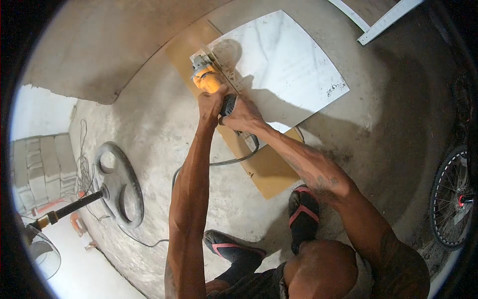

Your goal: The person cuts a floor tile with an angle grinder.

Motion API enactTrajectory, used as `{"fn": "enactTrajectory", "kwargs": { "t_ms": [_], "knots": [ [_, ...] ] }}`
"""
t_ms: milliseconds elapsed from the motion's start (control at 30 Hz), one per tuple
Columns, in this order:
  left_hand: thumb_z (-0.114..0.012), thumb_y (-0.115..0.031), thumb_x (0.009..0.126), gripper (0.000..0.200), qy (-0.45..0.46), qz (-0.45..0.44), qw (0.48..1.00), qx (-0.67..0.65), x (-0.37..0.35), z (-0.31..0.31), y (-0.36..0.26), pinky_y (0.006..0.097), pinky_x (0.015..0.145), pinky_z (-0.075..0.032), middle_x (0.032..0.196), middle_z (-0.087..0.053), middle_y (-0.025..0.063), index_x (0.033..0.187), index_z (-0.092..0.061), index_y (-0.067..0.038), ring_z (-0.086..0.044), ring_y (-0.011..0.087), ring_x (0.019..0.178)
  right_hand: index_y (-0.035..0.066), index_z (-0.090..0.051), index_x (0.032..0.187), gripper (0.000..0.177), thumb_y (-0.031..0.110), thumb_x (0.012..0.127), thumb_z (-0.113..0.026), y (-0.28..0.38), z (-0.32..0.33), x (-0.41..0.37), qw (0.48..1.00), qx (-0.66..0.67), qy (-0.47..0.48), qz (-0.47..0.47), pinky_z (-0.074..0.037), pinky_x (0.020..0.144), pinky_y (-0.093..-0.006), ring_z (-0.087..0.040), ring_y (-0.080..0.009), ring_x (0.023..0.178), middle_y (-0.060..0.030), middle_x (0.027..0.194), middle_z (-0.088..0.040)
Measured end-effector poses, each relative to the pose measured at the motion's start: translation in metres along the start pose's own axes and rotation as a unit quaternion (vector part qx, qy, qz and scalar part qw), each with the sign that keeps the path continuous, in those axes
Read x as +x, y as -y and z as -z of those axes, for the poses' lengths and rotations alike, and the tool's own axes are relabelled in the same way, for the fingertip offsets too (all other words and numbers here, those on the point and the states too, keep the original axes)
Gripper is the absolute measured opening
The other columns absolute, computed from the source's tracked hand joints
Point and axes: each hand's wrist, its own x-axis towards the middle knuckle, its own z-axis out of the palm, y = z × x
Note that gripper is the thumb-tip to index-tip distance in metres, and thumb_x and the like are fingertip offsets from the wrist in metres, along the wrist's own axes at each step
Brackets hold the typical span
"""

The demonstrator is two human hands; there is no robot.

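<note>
Both of my hands are wrapped round a yellow and black angle grinder (pixel 206 79). My left hand (pixel 211 104) grips its body from the left, with the thumb on top. On the right, my right hand (pixel 242 113) closes around the dark rear handle. The grinder's head is at the left edge of a white marbled tile (pixel 289 60), where dust hangs in the air; its disc is hard to make out. Under the tile lies a brown board (pixel 271 174) on the concrete floor. A black cord (pixel 234 160) loops from the handle past my left forearm.
A fan with a round grey base (pixel 117 184) stands at the left, near grey blocks (pixel 45 169) and loose wires. A bicycle wheel (pixel 450 197) is at the right edge. White frame pieces (pixel 388 22) lie at the top right. My feet in sandals (pixel 303 209) are close to the board.
</note>
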Motion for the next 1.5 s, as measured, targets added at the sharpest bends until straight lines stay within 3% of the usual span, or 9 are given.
{"fn": "enactTrajectory", "kwargs": {
  "t_ms": [200, 300, 400, 500, 800, 1000, 1133, 1200, 1500],
  "knots": [
    [-0.071, -0.025, 0.075, 0.032, 0.002, -0.005, 1.000, -0.011, -0.006, -0.003, 0.012, 0.0322, 0.064, -0.050, 0.080, -0.067, 0.0096, 0.086, -0.066, 0.005, -0.063, 0.0185, 0.068, -0.002, -0.064, 0.102, 0.045, 0.022, 0.065, -0.077, -0.004, 0.007, -0.016, 1.000, -0.002, 0.015, 0.013, -0.053, 0.080, -0.0399, -0.067, -0.0336, 0.093, -0.0206, 0.094, -0.069],
    [-0.070, -0.025, 0.075, 0.032, 0.002, -0.010, 1.000, 0.002, -0.014, -0.004, 0.010, 0.0325, 0.064, -0.050, 0.080, -0.067, 0.0100, 0.086, -0.066, 0.005, -0.063, 0.0188, 0.068, 0.003, -0.051, 0.122, 0.066, 0.019, 0.063, -0.075, -0.004, 0.010, -0.019, 0.999, 0.020, 0.050, -0.005, -0.052, 0.086, -0.0404, -0.062, -0.0347, 0.101, -0.0205, 0.108, -0.063],
    [-0.070, -0.025, 0.075, 0.032, 0.008, -0.030, 1.000, -0.003, -0.009, -0.003, 0.012, 0.0323, 0.064, -0.050, 0.080, -0.067, 0.0097, 0.087, -0.066, 0.005, -0.064, 0.0187, 0.069, -0.003, -0.063, 0.102, 0.048, 0.024, 0.066, -0.077, 0.001, 0.011, -0.024, 1.000, 0.010, 0.012, 0.013, -0.053, 0.081, -0.0393, -0.067, -0.0338, 0.094, -0.0207, 0.096, -0.068],
    [-0.069, -0.024, 0.075, 0.031, 0.004, -0.007, 1.000, 0.015, -0.005, -0.003, 0.009, 0.0320, 0.064, -0.050, 0.080, -0.067, 0.0095, 0.087, -0.066, 0.005, -0.064, 0.0186, 0.068, -0.004, -0.062, 0.103, 0.050, 0.024, 0.065, -0.078, 0.007, 0.018, -0.023, 0.999, -0.007, 0.041, -0.024, -0.052, 0.083, -0.0390, -0.066, -0.0334, 0.096, -0.0213, 0.098, -0.068],
    [-0.070, -0.024, 0.075, 0.030, 0.008, -0.010, 1.000, 0.000, -0.029, -0.009, 0.011, 0.0306, 0.064, -0.050, 0.081, -0.068, 0.0090, 0.087, -0.066, 0.004, -0.063, 0.0172, 0.068, -0.002, -0.060, 0.105, 0.049, 0.021, 0.065, -0.077, 0.004, 0.019, -0.045, 0.999, 0.035, 0.015, 0.033, -0.053, 0.083, -0.0402, -0.066, -0.0335, 0.095, -0.0202, 0.096, -0.067],
    [-0.070, -0.027, 0.079, 0.032, 0.020, -0.006, 1.000, 0.003, -0.040, -0.011, 0.017, 0.0299, 0.062, -0.050, 0.083, -0.068, 0.0083, 0.092, -0.065, 0.002, -0.063, 0.0174, 0.069, 0.001, -0.060, 0.106, 0.047, 0.020, 0.066, -0.076, -0.006, 0.017, -0.053, 0.998, 0.033, 0.041, -0.021, -0.053, 0.081, -0.0402, -0.066, -0.0333, 0.093, -0.0187, 0.094, -0.068],
    [-0.071, -0.026, 0.073, 0.033, 0.015, -0.003, 1.000, -0.002, -0.037, -0.010, 0.014, 0.0309, 0.064, -0.050, 0.080, -0.067, 0.0084, 0.088, -0.065, 0.003, -0.064, 0.0179, 0.070, 0.002, -0.060, 0.109, 0.049, 0.020, 0.066, -0.076, -0.007, 0.016, -0.049, 0.998, 0.043, 0.035, 0.012, -0.053, 0.081, -0.0401, -0.066, -0.0338, 0.093, -0.0185, 0.096, -0.068],
    [-0.071, -0.027, 0.077, 0.032, 0.028, -0.003, 1.000, -0.003, -0.034, -0.008, 0.016, 0.0302, 0.063, -0.050, 0.081, -0.067, 0.0082, 0.089, -0.065, 0.002, -0.063, 0.0172, 0.068, 0.002, -0.059, 0.111, 0.051, 0.020, 0.066, -0.076, -0.005, 0.018, -0.046, 0.998, 0.028, 0.059, 0.006, -0.053, 0.081, -0.0402, -0.066, -0.0342, 0.093, -0.0183, 0.099, -0.067],
    [-0.070, -0.025, 0.073, 0.033, 0.017, -0.013, 1.000, -0.001, -0.054, -0.016, 0.025, 0.0317, 0.063, -0.050, 0.078, -0.067, 0.0090, 0.086, -0.066, 0.005, -0.063, 0.0177, 0.068, -0.008, -0.054, 0.111, 0.061, 0.023, 0.065, -0.079, -0.001, 0.030, -0.074, 0.995, 0.021, 0.078, -0.054, -0.053, 0.083, -0.0394, -0.066, -0.0346, 0.096, -0.0240, 0.099, -0.066]
  ]
}}
